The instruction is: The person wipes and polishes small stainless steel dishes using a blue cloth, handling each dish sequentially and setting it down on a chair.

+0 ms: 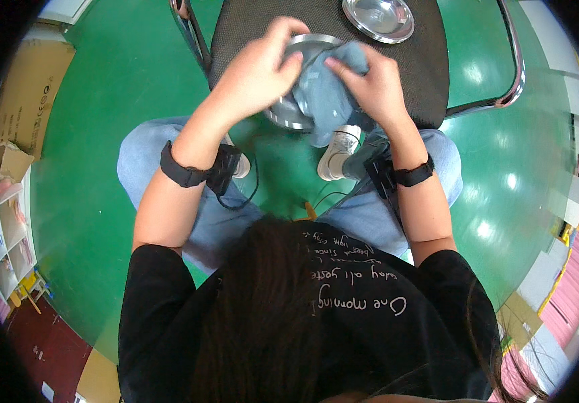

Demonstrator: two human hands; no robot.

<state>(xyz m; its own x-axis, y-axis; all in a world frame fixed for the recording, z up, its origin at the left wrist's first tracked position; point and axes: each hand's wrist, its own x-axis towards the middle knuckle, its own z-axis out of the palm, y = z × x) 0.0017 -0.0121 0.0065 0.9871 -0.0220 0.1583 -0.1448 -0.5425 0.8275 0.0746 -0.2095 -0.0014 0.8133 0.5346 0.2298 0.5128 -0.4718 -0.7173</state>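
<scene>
A round, shiny metal dish (285, 115) is held up over the front edge of a dark chair seat (418, 80). My left hand (260, 70) grips it by its left side, with thumb and fingers closed about the rim. Bunched in my right hand (378, 86) is a grey-blue cloth (326, 101), pressed against the dish; its loose end hangs past the lower rim. The cloth covers much of the dish's face, and motion blurs both slightly. Farther back on the seat rests a second metal dish (381, 20), apart from my hands.
The chair's curved chrome armrest (519, 74) stands to the right, another tube to the left. My knees flank the work above a green floor (101, 201). Far left are a cardboard box (30, 101) and a white shelf unit (7, 235). Dark cables hang near my wrists.
</scene>
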